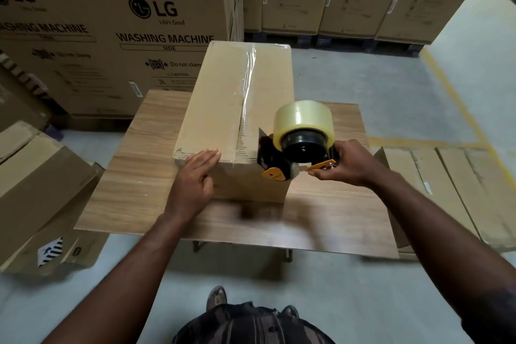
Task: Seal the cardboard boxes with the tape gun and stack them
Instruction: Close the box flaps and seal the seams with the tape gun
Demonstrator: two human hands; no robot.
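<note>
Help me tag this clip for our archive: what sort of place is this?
Probably a warehouse or appliance storeroom: tall washing machine cartons stand on dark pallets, a yellow line marks the floor, and a box is being taped with a tape gun.

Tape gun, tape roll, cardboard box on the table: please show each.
tape gun (303,148), head view, black hub
tape roll (303,117), head view, curved outer face
cardboard box (217,98), head view, left top flap

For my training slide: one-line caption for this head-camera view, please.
The left hand steadies the cardboard box on the table; right hand holds the tape gun at its near edge.
</note>
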